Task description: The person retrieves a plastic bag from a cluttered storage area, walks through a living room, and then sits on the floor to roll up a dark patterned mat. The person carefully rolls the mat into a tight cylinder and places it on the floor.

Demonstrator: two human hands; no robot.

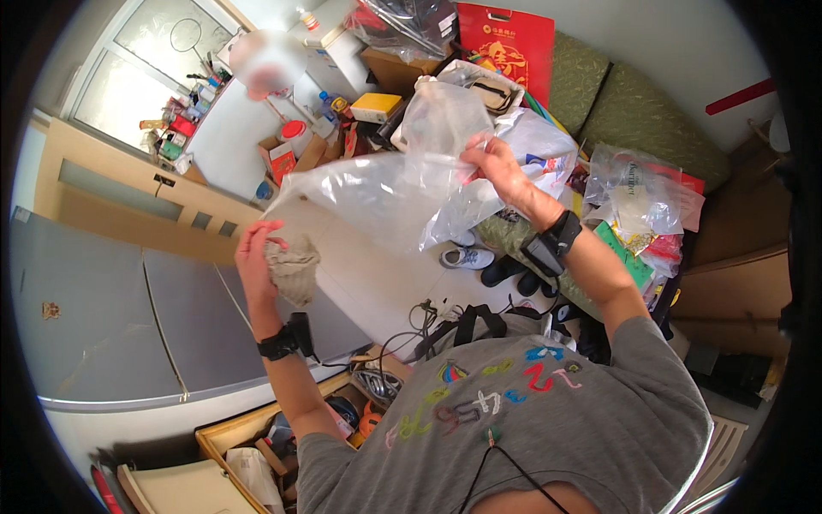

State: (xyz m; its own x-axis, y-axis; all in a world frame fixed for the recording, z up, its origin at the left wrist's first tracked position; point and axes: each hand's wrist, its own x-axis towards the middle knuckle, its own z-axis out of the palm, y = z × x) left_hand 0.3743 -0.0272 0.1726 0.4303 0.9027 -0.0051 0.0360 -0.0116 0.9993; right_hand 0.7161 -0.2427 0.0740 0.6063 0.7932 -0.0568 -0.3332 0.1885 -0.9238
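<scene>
A large clear plastic bag (359, 193) stretches across the space before me, above the tiled floor. My right hand (491, 160) pinches it at the right, fingers closed on the thin film. At the left, my left hand (258, 254) is raised, with a crumpled beige cloth (294, 270) held against the palm. The bag's left corner reaches up to the fingertips of that hand; whether they pinch it cannot be told. Both wrists bear black straps with small devices.
Shoes (467, 258) stand on the floor below the bag. A green sofa (642, 122) heaped with bags lies to the right, a grey refrigerator (96, 308) to the left. Boxes and a red-lidded jar (295, 136) are ahead; an open wooden drawer (215, 437) is at lower left, near cables.
</scene>
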